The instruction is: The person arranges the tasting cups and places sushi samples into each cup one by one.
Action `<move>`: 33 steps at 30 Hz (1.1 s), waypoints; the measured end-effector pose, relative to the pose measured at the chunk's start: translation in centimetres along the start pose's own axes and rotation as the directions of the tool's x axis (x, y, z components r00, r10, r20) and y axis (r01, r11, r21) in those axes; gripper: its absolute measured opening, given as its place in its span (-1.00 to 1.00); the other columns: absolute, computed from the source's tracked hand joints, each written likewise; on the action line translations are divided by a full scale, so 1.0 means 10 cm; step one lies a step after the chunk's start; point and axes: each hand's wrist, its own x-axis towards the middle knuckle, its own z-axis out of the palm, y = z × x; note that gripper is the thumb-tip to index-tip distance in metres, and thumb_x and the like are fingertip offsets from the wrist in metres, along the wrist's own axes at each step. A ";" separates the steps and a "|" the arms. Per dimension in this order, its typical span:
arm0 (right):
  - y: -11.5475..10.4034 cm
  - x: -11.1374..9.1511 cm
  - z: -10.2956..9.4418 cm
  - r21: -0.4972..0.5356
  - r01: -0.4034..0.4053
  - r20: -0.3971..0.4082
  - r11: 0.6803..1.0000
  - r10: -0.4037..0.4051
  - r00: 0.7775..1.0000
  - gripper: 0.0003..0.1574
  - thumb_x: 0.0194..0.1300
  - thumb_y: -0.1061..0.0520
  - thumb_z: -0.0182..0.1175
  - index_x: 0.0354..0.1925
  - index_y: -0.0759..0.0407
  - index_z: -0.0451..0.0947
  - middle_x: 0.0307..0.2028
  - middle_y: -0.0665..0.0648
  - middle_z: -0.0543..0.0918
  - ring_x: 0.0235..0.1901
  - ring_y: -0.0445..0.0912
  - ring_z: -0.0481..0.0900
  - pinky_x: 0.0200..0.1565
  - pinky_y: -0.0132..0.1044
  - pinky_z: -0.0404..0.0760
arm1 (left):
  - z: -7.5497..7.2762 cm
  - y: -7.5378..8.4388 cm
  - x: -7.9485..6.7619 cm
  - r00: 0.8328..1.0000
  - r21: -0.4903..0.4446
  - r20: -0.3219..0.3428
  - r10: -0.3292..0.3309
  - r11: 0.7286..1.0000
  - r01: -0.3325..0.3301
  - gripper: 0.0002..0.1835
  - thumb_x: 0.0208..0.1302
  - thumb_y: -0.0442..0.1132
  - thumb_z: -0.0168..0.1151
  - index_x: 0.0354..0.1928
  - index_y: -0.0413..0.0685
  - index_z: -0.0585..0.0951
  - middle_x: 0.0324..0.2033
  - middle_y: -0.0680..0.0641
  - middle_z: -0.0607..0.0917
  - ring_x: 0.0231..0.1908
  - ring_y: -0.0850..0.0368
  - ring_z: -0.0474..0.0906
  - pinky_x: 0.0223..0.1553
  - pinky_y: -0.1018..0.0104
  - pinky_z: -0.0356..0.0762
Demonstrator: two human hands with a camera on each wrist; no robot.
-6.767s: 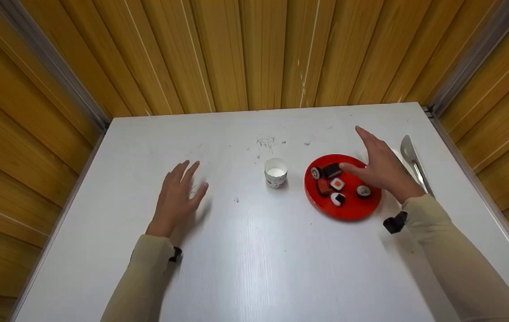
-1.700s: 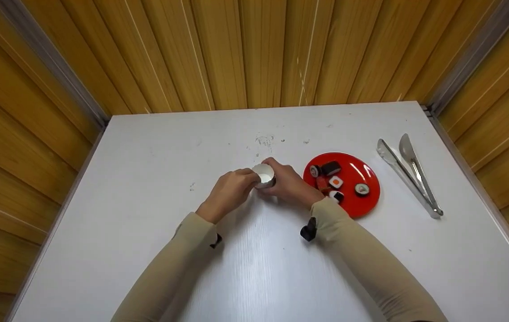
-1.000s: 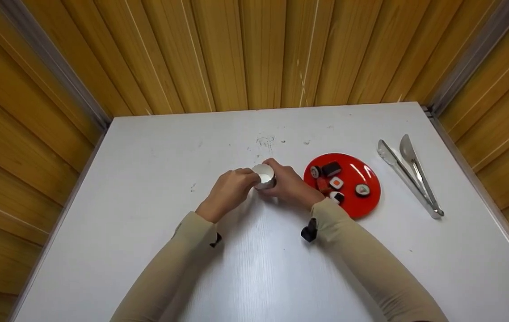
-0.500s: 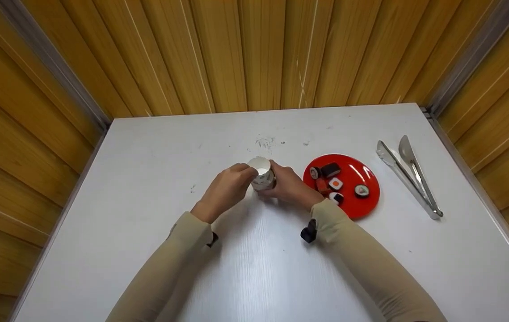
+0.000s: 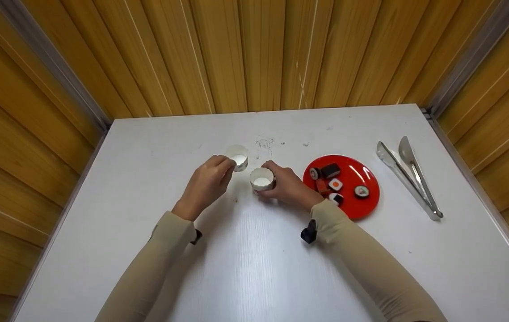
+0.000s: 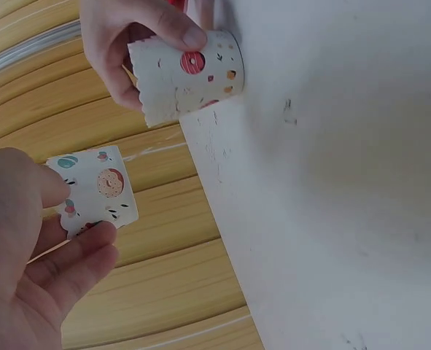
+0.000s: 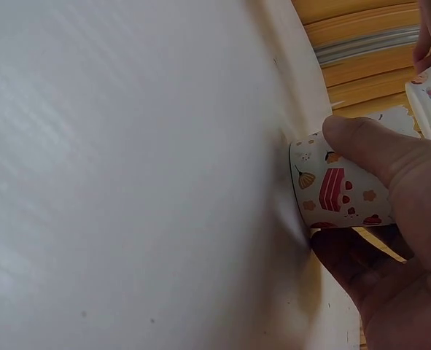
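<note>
Between the thumb and fingers of my left hand is a white paper baking cup, pinched at its rim and raised off the table. Its wall shows a printed donut in the left wrist view. My right hand grips a second baking cup, with thumb and fingers on either side. This one stands upright with its base at the table, and a cake slice is printed on its wall in the right wrist view. The raised cup is just beyond and left of it, apart from it.
Right of my right hand lies a red plate with several toy sushi pieces on it. Metal tongs rest farther right on the white table. Wood-patterned walls enclose the back and sides.
My hands came together from apart onto one cup shape at the table's middle. My left hand then drew an inner cup up and out to the left, leaving the other in my right hand.
</note>
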 end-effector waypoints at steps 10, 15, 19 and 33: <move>-0.01 -0.01 0.00 0.044 -0.027 0.028 0.999 0.026 0.999 -0.25 0.13 0.05 0.59 0.19 -0.03 0.40 0.07 0.09 0.67 0.06 -0.02 0.59 0.20 -0.02 0.51 | -0.05 -0.33 -0.16 0.995 0.048 -0.028 -0.096 0.994 0.097 -0.89 0.39 -0.48 0.26 -0.09 -0.26 0.63 -0.16 -0.24 0.72 -0.15 -0.11 0.71 -0.18 0.09 0.71; -0.02 -0.01 -0.01 0.036 -0.033 0.030 0.999 0.032 0.999 -0.23 0.13 0.05 0.59 0.20 -0.03 0.39 0.08 0.12 0.66 0.07 -0.01 0.58 0.21 -0.01 0.51 | -0.07 -0.48 -0.23 0.987 0.050 -0.048 -0.157 0.986 0.159 -0.91 0.39 -0.49 0.25 -0.11 -0.26 0.62 -0.20 -0.27 0.75 -0.19 -0.16 0.73 -0.20 0.02 0.71; -0.03 -0.02 -0.01 0.039 -0.034 0.031 0.999 0.033 0.999 -0.23 0.13 0.06 0.58 0.20 -0.03 0.39 0.08 0.12 0.66 0.07 -0.01 0.57 0.22 0.01 0.50 | -0.10 -0.59 -0.28 0.978 0.057 -0.050 -0.203 0.977 0.205 -0.89 0.38 -0.51 0.25 -0.11 -0.27 0.64 -0.19 -0.30 0.76 -0.20 -0.19 0.74 -0.21 -0.01 0.71; -0.01 -0.03 -0.01 0.035 -0.007 0.026 0.999 0.006 1.000 -0.26 0.16 0.04 0.57 0.20 -0.02 0.40 0.07 0.08 0.67 0.06 -0.04 0.58 0.20 -0.03 0.50 | -0.14 -1.02 -0.56 0.913 0.033 -0.075 -0.402 0.914 0.405 -0.88 0.33 -0.52 0.29 -0.14 -0.32 0.71 -0.26 -0.29 0.76 -0.26 -0.19 0.70 -0.18 -0.04 0.68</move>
